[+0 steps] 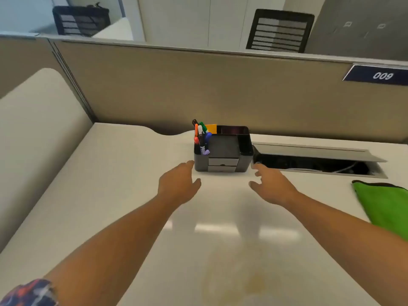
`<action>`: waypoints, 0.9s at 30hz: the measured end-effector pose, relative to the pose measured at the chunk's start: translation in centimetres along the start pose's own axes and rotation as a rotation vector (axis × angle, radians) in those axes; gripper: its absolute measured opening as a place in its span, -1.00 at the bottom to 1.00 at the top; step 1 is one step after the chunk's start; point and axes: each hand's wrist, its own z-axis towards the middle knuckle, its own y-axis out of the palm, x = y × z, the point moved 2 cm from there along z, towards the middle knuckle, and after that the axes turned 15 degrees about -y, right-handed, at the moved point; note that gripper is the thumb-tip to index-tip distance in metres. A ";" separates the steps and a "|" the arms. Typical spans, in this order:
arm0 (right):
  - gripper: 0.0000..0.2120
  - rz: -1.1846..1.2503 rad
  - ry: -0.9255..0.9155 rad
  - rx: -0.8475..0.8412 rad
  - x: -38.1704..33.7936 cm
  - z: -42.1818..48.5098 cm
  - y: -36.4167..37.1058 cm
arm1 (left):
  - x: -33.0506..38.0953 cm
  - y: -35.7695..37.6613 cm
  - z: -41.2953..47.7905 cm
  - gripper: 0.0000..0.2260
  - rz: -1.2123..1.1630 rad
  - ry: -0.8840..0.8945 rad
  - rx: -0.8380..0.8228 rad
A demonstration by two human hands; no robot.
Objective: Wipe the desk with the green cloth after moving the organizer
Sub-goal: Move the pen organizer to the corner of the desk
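Plainly, both grips are spread and hold nothing: the left hand [178,184] reaches forward with fingers loosely apart, its fingertips just beside the lower left corner of the black plastic desk organizer [223,149], though whether they touch it cannot be told; the right hand [272,186] likewise has its fingers and thumb apart, fingertips near the organizer's lower right corner and not clearly in contact. The organizer stands upright near the back edge of the pale, glossy desk [123,195], with two small grey drawers on its front, coloured markers [201,138] standing in its left compartment and a yellow pad [210,128] behind them. Just to its right, a grey cable hatch [318,159] is set into the desk with its lid raised, dark wiring visible inside. The green cloth with dark edging [384,203] lies flat near the right edge of the desk, well apart from both hands and partly hidden by the right forearm. A faint yellowish stain [242,281] marks the desk toward its near edge. A beige partition [198,91] rises behind the back edge, bearing a dark blue plate reading 009 [379,75]; beyond it stand two black mesh office chairs [279,30]. A patterned sleeve [28,293] shows on the left arm.
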 end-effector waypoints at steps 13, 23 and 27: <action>-0.88 -0.291 -0.046 0.072 3.4 8.8 -0.1 | 1.8 1.6 8.8 -0.74 0.101 0.052 0.014; -0.92 -0.530 -0.288 0.153 -1.9 10.4 0.2 | -4.0 -2.9 6.9 -0.79 0.180 0.131 0.166; -0.95 -0.532 -0.401 0.181 -7.3 12.0 1.1 | -9.1 -5.2 4.8 -0.77 0.184 0.066 0.211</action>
